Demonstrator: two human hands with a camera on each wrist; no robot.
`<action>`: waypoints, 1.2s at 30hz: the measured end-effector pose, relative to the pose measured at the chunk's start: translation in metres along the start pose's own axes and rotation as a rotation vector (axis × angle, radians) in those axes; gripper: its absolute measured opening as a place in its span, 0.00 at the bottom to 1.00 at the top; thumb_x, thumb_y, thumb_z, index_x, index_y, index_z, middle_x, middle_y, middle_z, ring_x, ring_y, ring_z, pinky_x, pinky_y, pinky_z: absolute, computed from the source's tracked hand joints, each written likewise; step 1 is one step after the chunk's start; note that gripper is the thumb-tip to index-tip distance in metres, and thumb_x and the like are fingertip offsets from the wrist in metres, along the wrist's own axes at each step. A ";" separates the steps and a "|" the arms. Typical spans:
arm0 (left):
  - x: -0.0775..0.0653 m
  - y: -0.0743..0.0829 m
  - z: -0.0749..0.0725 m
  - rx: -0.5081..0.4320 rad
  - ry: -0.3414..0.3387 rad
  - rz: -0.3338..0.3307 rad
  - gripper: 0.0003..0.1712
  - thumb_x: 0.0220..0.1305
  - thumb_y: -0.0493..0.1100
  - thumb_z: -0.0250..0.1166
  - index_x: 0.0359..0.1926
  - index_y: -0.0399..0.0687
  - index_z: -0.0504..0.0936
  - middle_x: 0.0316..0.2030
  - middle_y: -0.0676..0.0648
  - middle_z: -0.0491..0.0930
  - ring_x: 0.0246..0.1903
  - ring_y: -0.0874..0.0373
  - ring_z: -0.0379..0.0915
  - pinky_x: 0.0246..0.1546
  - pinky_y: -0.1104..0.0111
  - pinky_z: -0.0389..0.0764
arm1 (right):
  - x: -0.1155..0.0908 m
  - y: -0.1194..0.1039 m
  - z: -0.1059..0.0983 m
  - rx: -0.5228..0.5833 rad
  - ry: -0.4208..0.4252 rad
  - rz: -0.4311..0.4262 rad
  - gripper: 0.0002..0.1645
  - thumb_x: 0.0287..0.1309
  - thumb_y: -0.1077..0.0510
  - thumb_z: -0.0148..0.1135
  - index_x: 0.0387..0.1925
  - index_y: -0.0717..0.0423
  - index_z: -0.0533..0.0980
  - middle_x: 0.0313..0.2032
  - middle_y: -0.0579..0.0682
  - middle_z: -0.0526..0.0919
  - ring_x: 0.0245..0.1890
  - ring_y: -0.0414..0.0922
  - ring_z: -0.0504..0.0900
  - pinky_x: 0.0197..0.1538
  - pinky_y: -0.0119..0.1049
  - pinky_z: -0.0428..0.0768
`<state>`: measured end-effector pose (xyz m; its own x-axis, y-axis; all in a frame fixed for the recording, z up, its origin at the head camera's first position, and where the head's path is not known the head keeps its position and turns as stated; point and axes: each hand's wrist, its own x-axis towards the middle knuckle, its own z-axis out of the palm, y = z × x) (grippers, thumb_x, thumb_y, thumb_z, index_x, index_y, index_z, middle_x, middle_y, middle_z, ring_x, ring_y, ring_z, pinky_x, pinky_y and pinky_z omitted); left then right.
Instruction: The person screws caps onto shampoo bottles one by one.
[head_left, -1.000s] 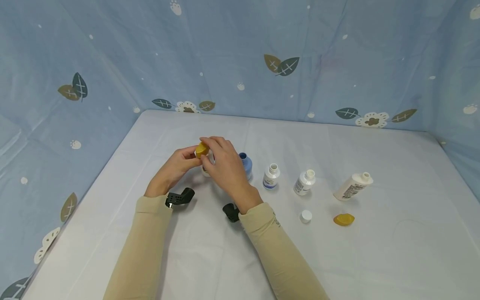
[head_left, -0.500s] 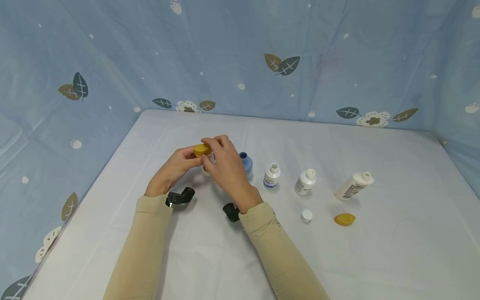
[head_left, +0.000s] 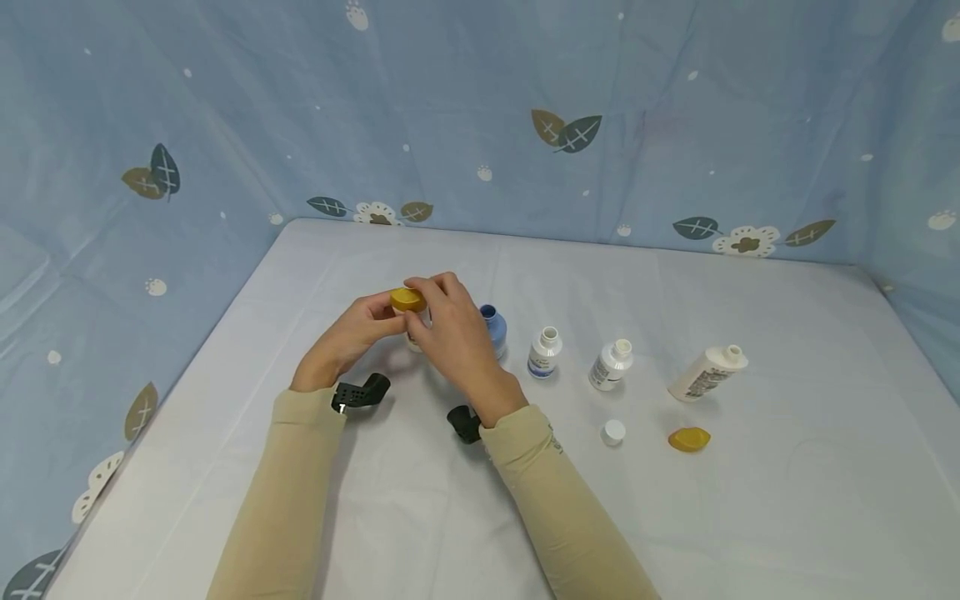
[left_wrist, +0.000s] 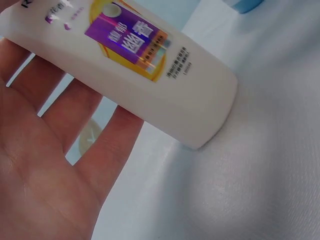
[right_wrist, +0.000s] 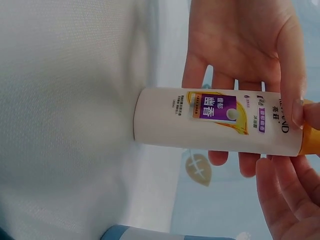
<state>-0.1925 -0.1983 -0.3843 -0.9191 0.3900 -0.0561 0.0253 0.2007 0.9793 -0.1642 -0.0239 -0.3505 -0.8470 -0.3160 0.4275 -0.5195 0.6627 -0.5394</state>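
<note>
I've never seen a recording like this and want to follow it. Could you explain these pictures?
There's no machine: a person works with two bare hands. The wide picture comes from a camera worn on the head, the two close ones from a small black camera on each wrist. The left hand grips a labelled white bottle, and the right hand's fingers pinch its yellow cap. On the white surface, to the right, are a blue bottle, two small white bottles and a taller white one. Nearer the person lie a white cap and another yellow cap.

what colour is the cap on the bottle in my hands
The cap is golden yellow; it shows best in the head view.
</note>
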 end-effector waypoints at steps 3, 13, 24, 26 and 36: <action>0.000 0.000 0.000 0.004 -0.007 0.000 0.29 0.56 0.48 0.63 0.56 0.40 0.70 0.52 0.45 0.70 0.50 0.52 0.63 0.55 0.54 0.58 | 0.000 0.000 -0.001 -0.004 -0.001 -0.009 0.22 0.56 0.55 0.57 0.54 0.50 0.70 0.45 0.48 0.70 0.40 0.40 0.70 0.42 0.28 0.70; -0.001 0.000 -0.002 0.003 -0.039 -0.003 0.29 0.57 0.47 0.62 0.59 0.43 0.67 0.56 0.46 0.67 0.52 0.52 0.61 0.56 0.53 0.57 | 0.000 -0.004 -0.006 0.009 -0.019 -0.009 0.23 0.57 0.54 0.56 0.55 0.49 0.69 0.48 0.47 0.69 0.39 0.39 0.70 0.39 0.28 0.71; -0.015 0.040 0.008 0.000 0.125 0.206 0.23 0.66 0.46 0.51 0.61 0.55 0.65 0.55 0.48 0.69 0.55 0.56 0.63 0.56 0.54 0.58 | 0.002 0.001 -0.027 0.089 0.076 -0.027 0.21 0.59 0.55 0.53 0.55 0.50 0.69 0.50 0.45 0.71 0.43 0.39 0.72 0.43 0.28 0.72; -0.015 0.049 0.011 -0.022 0.243 0.291 0.20 0.66 0.44 0.50 0.59 0.52 0.67 0.53 0.46 0.71 0.54 0.55 0.65 0.55 0.54 0.61 | 0.003 0.004 -0.031 0.136 0.106 -0.037 0.20 0.59 0.56 0.53 0.54 0.50 0.70 0.50 0.44 0.71 0.45 0.39 0.72 0.44 0.28 0.72; -0.020 0.081 0.021 -0.197 0.308 0.539 0.14 0.64 0.39 0.53 0.50 0.39 0.74 0.43 0.37 0.75 0.46 0.45 0.71 0.47 0.57 0.71 | 0.001 0.000 -0.072 0.360 0.097 -0.121 0.17 0.61 0.55 0.51 0.51 0.50 0.72 0.46 0.39 0.75 0.43 0.33 0.73 0.45 0.30 0.73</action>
<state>-0.1636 -0.1709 -0.3078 -0.8690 0.1086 0.4827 0.4688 -0.1308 0.8735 -0.1569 0.0249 -0.2985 -0.7716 -0.3004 0.5607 -0.6358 0.3389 -0.6934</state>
